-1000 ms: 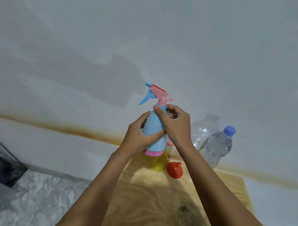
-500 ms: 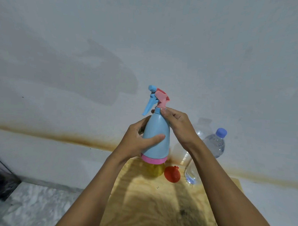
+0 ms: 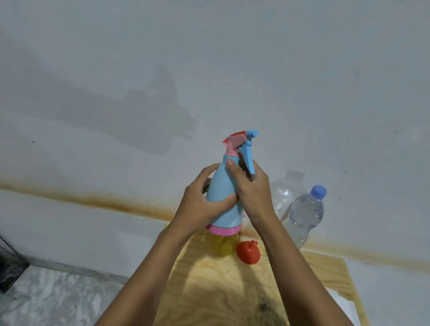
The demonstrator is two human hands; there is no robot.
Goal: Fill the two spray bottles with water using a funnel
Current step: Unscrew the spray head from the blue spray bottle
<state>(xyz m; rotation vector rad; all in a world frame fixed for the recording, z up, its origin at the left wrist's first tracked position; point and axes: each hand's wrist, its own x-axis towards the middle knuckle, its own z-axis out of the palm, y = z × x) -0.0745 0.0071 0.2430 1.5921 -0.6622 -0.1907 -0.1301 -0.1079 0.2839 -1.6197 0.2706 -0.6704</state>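
Both hands hold the blue spray bottle (image 3: pixel 223 199) upright above the wooden surface (image 3: pixel 216 297): left hand (image 3: pixel 202 206) fingers wrap its body, right hand (image 3: pixel 254 191) grips the neck. It's opaque, contents unseen. Yellow bottle (image 3: pixel 224 245) and red funnel (image 3: pixel 248 252) sit beneath; water bottle (image 3: pixel 304 214), holding water, stands by the far edge.

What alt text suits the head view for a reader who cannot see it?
Two hands hold a blue spray bottle above a wooden table, the left hand gripping its body, the right hand its neck below the trigger head. Behind are a yellow bottle, a red funnel, a capped water bottle and another clear bottle.
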